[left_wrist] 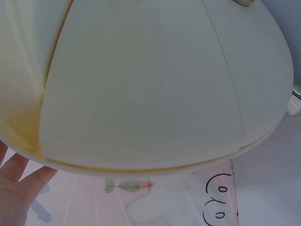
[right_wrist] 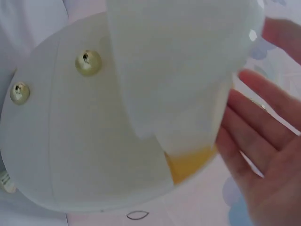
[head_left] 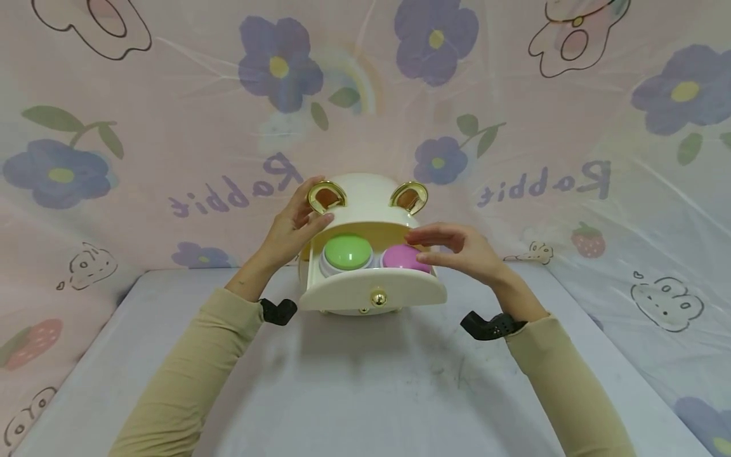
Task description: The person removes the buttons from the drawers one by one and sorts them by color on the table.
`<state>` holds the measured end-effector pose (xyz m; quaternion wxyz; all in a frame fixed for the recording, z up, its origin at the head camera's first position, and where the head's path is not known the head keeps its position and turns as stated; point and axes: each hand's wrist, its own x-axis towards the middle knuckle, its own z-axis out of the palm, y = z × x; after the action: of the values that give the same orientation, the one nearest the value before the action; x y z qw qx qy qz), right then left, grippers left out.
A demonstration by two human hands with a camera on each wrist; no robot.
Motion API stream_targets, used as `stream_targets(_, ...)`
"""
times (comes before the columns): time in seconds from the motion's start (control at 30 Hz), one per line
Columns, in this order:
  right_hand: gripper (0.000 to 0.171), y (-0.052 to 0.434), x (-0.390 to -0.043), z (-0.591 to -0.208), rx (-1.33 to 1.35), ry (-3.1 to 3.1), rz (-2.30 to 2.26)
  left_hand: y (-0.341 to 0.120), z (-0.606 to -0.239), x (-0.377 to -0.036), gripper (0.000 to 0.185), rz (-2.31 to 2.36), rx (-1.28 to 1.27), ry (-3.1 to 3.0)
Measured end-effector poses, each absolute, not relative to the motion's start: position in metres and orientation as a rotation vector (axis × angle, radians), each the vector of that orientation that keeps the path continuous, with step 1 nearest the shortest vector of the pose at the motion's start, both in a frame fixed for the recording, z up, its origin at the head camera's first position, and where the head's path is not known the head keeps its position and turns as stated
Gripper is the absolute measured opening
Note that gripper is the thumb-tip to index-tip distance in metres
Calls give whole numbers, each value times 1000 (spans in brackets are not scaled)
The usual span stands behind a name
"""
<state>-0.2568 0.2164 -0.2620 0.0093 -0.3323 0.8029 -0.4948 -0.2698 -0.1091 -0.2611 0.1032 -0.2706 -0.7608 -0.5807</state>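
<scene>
A cream storage box (head_left: 368,197) with two gold-rimmed ears stands on the table, its front drawer (head_left: 337,292) pulled out. Inside the drawer sit a jar with a green lid (head_left: 348,252) and a jar with a pinkish-purple lid (head_left: 404,258). My left hand (head_left: 293,228) holds the box's upper left side, thumb in front below the ear and fingers behind. At the drawer's right side is my right hand (head_left: 465,251), thumb by the purple lid's edge and fingers extended above and behind it. In the right wrist view those fingers (right_wrist: 256,117) lie nearly straight along the side.
A gold knob (head_left: 379,298) is on the drawer front, and small gold feet (right_wrist: 88,63) are under the box. The white table (head_left: 365,393) spreads in front. A printed cloth with flowers and rabbits (head_left: 365,127) hangs close behind and at both sides.
</scene>
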Motion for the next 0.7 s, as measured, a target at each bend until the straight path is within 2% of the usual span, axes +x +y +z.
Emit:
stream_targets(0.3, 57, 222, -263, -248, -1066, 2459, -1249, -114, -274, -286, 66, -1703, -788, -2247)
stream_targets(0.7, 60, 218, -263, -237, -1164, 2490, -929, -114, -278, -290, 66, -1678, -793, -2252)
